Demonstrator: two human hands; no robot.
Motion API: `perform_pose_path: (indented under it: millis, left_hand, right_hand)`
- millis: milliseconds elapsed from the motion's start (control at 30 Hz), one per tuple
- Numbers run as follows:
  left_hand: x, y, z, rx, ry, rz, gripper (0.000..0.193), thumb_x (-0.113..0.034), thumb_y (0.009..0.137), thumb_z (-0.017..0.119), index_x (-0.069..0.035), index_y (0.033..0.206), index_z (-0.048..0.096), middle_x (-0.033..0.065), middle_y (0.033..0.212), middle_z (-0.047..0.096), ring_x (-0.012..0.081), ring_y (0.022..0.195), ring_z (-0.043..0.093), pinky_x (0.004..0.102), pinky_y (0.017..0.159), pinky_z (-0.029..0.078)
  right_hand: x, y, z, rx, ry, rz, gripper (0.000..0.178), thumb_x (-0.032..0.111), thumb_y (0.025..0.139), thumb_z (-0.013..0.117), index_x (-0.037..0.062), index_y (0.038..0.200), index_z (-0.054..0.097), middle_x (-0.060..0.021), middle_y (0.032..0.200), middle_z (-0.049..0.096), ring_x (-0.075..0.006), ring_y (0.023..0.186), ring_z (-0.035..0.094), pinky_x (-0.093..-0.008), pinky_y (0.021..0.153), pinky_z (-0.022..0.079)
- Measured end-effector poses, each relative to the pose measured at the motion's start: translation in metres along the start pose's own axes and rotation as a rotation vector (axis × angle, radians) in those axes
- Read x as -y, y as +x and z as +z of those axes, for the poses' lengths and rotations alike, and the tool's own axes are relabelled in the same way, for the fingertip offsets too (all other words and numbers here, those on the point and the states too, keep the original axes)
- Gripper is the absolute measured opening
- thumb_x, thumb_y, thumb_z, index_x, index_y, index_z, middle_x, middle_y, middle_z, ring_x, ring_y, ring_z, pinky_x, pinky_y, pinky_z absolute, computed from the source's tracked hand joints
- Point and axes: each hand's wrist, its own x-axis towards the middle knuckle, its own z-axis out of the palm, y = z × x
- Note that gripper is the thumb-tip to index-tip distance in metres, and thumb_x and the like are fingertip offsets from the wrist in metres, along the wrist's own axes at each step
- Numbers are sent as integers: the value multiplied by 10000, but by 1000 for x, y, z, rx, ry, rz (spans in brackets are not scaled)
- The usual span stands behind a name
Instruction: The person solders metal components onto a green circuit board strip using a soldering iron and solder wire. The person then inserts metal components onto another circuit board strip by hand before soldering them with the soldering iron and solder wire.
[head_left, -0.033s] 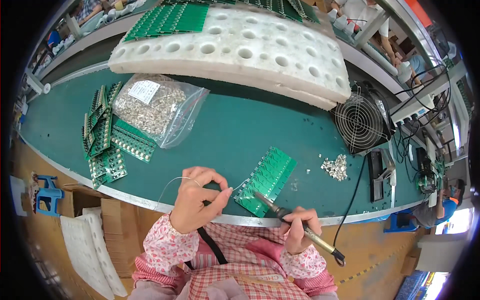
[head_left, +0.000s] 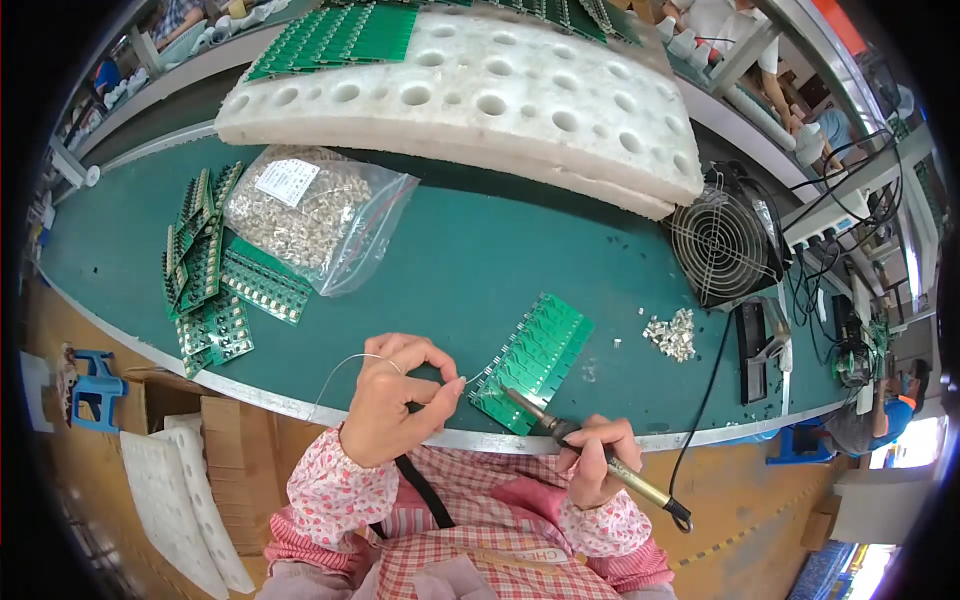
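Note:
My left hand is closed, pinching a thin solder wire between thumb and forefinger. The wire loops back over the knuckles, and its front end reaches the left edge of a green circuit board panel. That panel lies at a slant by the table's near edge, with a row of small pale parts along its left side. In my right hand is a soldering iron, gripped by its handle. The iron's tip points up and left over the panel's lower part; whether it touches the board I cannot tell.
Small pale components are heaped right of the panel. A plastic bag of similar parts and stacked circuit boards lie left. White foam carrying green boards spans the back. A fan and iron stand are at right.
The soldering iron's tip has shifted very slightly left over the panel. My left hand and the solder wire look nearly still.

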Motion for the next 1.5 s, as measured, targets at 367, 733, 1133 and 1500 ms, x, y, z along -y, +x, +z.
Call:
perform_pose_path:
  millis: [367,733,1133,1500]
  left_hand:
    - [6,0,2,83,-38,24,211,-88,700,694,-63,512,601,-28,845,637,211,911,544,391,903,310]
    - [4,1,5,58,1,43,207,-70,681,704,-52,513,585,-24,811,630,213,864,563,397,877,315]
    - [4,1,6,32,14,62,210,-63,675,707,-57,509,578,-30,792,625,199,818,569,396,865,332]
    - [5,0,7,-1,39,88,207,-98,696,716,-72,521,608,-34,771,627,178,765,570,388,835,341]
  right_hand:
    - [-3,0,7,4,-4,88,133,123,904,541,15,830,562,-55,549,560,-122,449,565,-242,436,437]
    - [-18,7,1,201,-241,-407,44,67,846,550,26,858,560,-21,565,606,-124,401,454,-254,403,375]
    - [-17,3,5,158,-244,-395,48,25,790,577,6,834,582,-39,525,534,-139,413,487,-261,395,390]
    - [-5,-3,8,154,-274,-280,79,52,846,531,-20,847,564,-45,504,569,-109,414,528,-236,417,423]
